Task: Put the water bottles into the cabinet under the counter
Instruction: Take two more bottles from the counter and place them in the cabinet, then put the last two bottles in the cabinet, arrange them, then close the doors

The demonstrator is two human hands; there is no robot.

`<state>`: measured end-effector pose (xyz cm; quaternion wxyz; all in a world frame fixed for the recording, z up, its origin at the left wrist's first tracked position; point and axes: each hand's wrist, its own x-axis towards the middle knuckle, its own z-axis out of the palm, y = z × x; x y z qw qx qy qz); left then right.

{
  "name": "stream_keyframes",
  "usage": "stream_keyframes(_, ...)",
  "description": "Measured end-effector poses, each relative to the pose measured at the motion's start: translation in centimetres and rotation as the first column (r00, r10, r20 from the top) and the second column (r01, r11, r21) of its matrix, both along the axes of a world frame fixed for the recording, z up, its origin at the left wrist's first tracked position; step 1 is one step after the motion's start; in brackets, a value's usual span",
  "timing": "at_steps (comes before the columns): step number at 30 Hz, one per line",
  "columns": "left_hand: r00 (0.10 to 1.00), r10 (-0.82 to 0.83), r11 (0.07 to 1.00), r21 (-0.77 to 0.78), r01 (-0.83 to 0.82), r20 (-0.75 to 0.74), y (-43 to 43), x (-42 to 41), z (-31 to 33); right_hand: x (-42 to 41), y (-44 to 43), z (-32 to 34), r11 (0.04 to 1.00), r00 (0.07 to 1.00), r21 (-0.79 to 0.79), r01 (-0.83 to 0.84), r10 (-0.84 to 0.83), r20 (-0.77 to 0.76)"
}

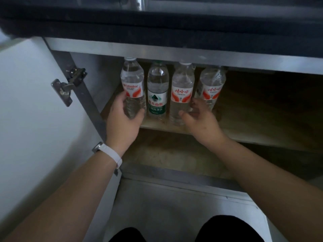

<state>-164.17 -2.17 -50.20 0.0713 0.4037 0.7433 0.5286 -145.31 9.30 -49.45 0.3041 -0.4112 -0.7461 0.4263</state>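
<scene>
Four bottles stand upright in a row on the shelf [174, 129] inside the open cabinet, under the dark surface [157, 27]. We have our left hand [122, 117] wrapped around the base of the leftmost bottle [133, 81], grasping it. Beside it sits the green-label bottle [157, 89], then the third bottle [181, 91] and the rightmost bottle [212, 84]. Our right hand [201, 121] is loosened, fingers spread, touching the third bottle low down and reaching between it and the rightmost one; no firm grip. Door [31, 110] hangs open at left. Step looks like final placing or straightening of the row. Next we likely let go of the leftmost bottle, draw both hands out without tipping anything, and shut the door.
</scene>
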Motion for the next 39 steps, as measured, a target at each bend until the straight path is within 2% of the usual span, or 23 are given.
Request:
stream_keyframes(3, 0.99, -0.057, 0.993, -0.11, 0.042, -0.132, -1.7, 0.8, -1.6, 1.4, -0.8, -0.3, 0.996, 0.993, 0.084, -0.019, 0.009, 0.12)
stream_keyframes(5, 0.966, -0.104, 0.98, -0.19, 0.059, -0.237, -2.7, 1.8, -2.2, 2.2, -1.2, -0.4, 0.972, 0.96, 0.225, -0.066, 0.0, 0.282)
stream_keyframes(7, 0.929, -0.167, 0.965, -0.246, 0.086, -0.329, -3.5, 2.6, -2.7, 2.9, -1.4, -0.4, 0.896, 0.883, 0.406, -0.18, -0.034, 0.469)
stream_keyframes(10, 0.839, -0.253, 0.943, -0.316, 0.103, -0.482, -4.1, 3.3, -3.2, 3.5, -1.8, -0.1, 0.808, 0.802, 0.495, -0.318, -0.049, 0.596)
stream_keyframes(13, 0.777, -0.313, 0.918, -0.383, 0.1, -0.546, -4.8, 4.2, -2.6, 4.0, -2.4, 0.7, 0.795, 0.757, 0.467, -0.387, -0.015, 0.653)
stream_keyframes(16, 0.757, -0.36, 0.889, -0.448, 0.1, -0.546, -6.3, 5.6, -0.5, 5.0, -4.0, 2.1, 0.81, 0.712, 0.39, -0.438, 0.047, 0.7)
stream_keyframes(19, 0.732, -0.428, 0.855, -0.499, 0.138, -0.53, -7.7, 6.8, 3.9, 6.7, -6.1, 5.6, 0.84, 0.687, 0.318, -0.44, 0.087, 0.722)
stream_keyframes(25, 0.744, -0.515, 0.782, -0.59, 0.203, -0.427, -11.1, 9.4, 15.7, 10.6, -11.0, 17.4, 0.868, 0.581, 0.194, -0.457, 0.126, 0.804)
stream_keyframes(30, 0.723, -0.576, 0.733, -0.632, 0.251, -0.381, -14.2, 11.4, 25.8, 13.3, -15.1, 28.5, 0.913, 0.547, 0.125, -0.389, 0.119, 0.829)
stream_keyframes(34, 0.672, -0.629, 0.718, -0.623, 0.309, -0.391, -16.7, 12.7, 32.9, 14.6, -19.1, 36.3, 0.931, 0.558, 0.156, -0.33, 0.059, 0.828)
stream_keyframes(39, 0.586, -0.659, 0.736, -0.564, 0.375, -0.472, -19.1, 14.0, 39.9, 16.1, -23.6, 44.1, 0.941, 0.552, 0.207, -0.268, -0.026, 0.833)
